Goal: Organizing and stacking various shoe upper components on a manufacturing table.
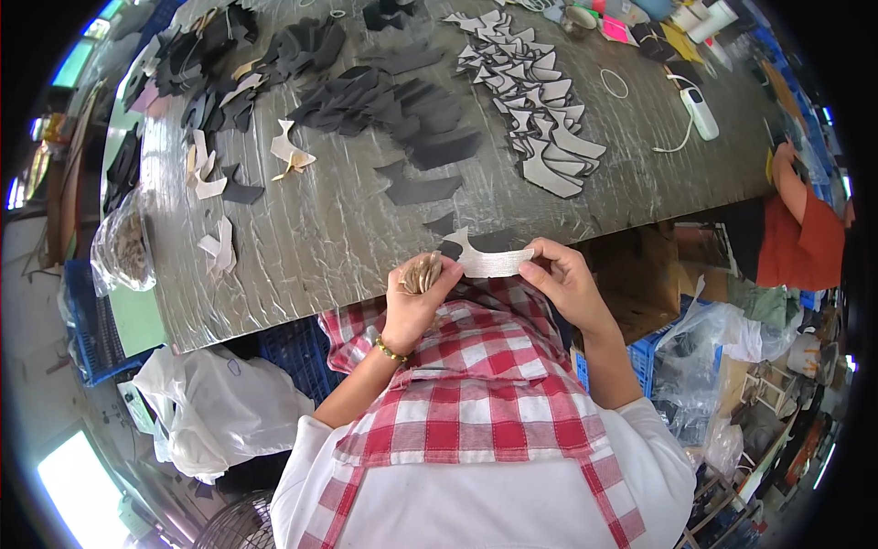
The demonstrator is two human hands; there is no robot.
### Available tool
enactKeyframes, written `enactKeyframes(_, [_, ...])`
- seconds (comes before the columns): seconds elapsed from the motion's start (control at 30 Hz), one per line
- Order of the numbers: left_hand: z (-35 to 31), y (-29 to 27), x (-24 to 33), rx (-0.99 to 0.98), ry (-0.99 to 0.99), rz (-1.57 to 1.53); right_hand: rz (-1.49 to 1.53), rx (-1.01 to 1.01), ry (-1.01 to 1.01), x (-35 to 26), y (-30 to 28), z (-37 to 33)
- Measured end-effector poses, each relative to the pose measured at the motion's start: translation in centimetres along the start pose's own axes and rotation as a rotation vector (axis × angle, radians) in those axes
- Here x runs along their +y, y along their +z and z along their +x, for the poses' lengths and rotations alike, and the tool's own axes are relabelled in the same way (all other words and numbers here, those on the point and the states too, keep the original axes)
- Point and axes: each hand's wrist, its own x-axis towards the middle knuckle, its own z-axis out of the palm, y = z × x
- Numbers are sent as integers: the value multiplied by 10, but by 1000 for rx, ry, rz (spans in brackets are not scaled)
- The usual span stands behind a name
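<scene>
Stretched between my two hands is a pale curved cut piece (497, 263) with an upturned horn at its left end, held over the table's near edge. My left hand (417, 297) pinches that end with the thumb and also keeps a small bunch of beige cut pieces (422, 274) in its curled fingers. Thumb and fingers of my right hand (564, 279) close on the piece's right end. Just behind it lies a dark cut piece (494, 241) of similar shape, partly hidden by the pale one.
The plastic-covered table (338, 229) carries loose dark pieces (357, 101), a long row of pale dark-edged pieces (540, 110) and scattered pale pieces (209, 169). A white corded device (700, 113) lies at right. Another person's arm (788, 178) shows at the far right. A white bag (219, 403) hangs at left.
</scene>
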Motion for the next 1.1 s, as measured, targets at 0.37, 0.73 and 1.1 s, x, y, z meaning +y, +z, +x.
enactKeyframes(0.37, [4,0,9,109,-22,214,-667,191,-202,0,2,17])
enactKeyframes(0.73, [10,3,1,236,466,906,-942,273,-146,26,10,32])
enactKeyframes(1.1, [12,2,-2,228,429,940,-978,260,-169,25,12,32])
